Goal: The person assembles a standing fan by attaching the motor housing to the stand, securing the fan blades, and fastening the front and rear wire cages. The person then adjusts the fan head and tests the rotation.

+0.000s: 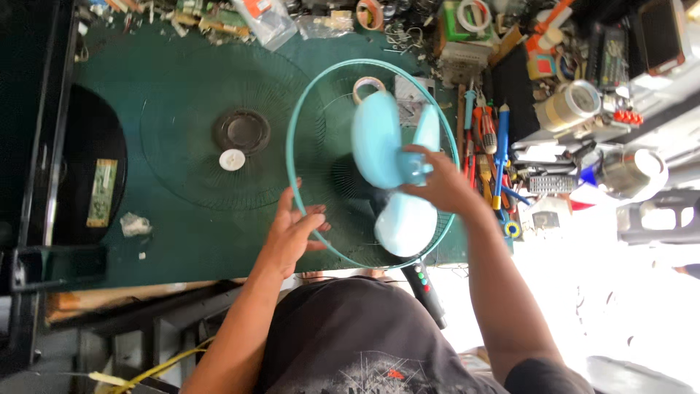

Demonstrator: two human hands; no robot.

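Note:
A light blue three-bladed fan propeller (379, 142) sits inside a teal-rimmed wire fan guard (292, 138) on the green work table. My right hand (437, 182) grips the propeller at its hub. My left hand (295, 230) rests with spread fingers against the guard's near left rim. A second wire guard (175, 168), with a dark round centre (241, 131) and a white cap (232, 160) on it, lies flat to the left.
Screwdrivers and pliers (490, 157) lie right of the fan. Tape rolls (572, 102), bags and small parts crowd the far edge. A dark panel with a circuit board (102, 191) lies at left. The fan's stand with coloured buttons (423, 281) points toward me.

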